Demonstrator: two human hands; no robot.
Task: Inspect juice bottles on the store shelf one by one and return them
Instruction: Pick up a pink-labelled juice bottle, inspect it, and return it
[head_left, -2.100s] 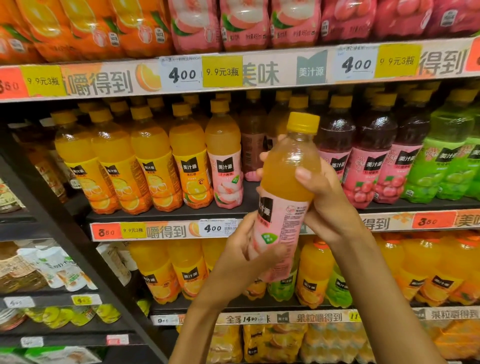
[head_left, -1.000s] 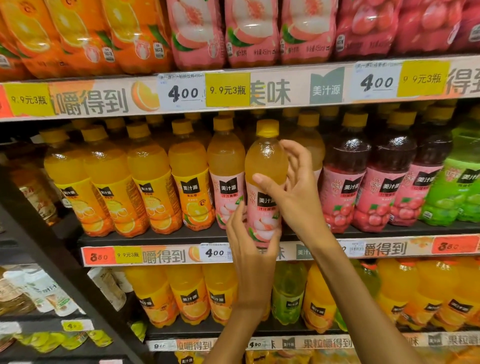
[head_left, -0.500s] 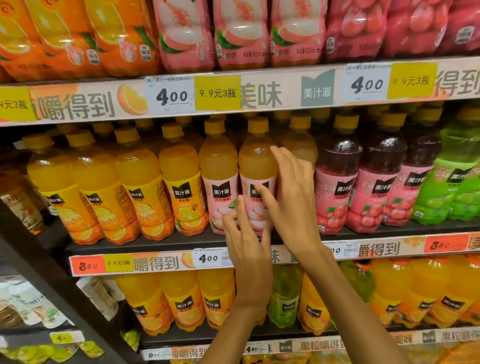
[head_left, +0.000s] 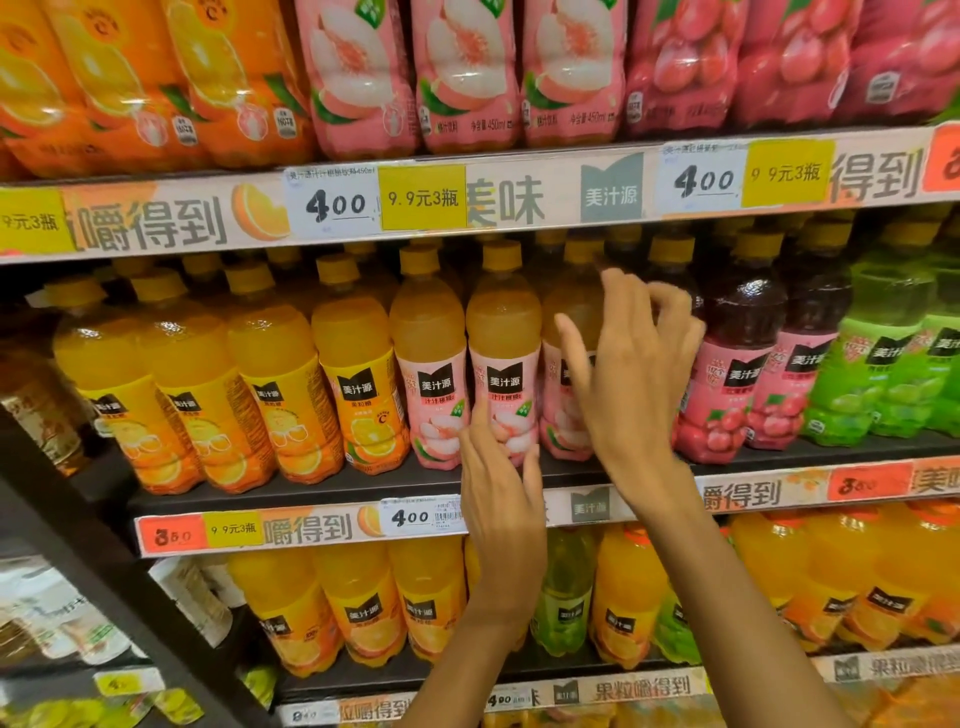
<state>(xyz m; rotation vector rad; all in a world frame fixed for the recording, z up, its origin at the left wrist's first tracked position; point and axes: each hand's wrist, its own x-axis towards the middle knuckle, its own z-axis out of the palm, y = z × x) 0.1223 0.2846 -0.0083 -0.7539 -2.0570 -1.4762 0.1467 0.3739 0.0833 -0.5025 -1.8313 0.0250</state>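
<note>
The peach juice bottle (head_left: 503, 343), pink label and yellow cap, stands upright on the middle shelf (head_left: 332, 486) between two bottles of the same kind. My left hand (head_left: 501, 483) is at its base, fingertips touching the lower label with fingers fairly straight. My right hand (head_left: 631, 374) hovers just right of it, in front of the neighbouring peach bottle (head_left: 563, 312), thumb spread and fingers loosely bent, holding nothing.
Orange juice bottles (head_left: 270, 384) fill the shelf to the left; dark red bottles (head_left: 737, 353) and green ones (head_left: 878, 374) stand to the right. Price strips (head_left: 415, 202) front each shelf. More bottles sit above and below.
The peach bottle went from being held up in both hands back onto the shelf. My right hand has let go and drawn to the right; my left hand stays at its base.
</note>
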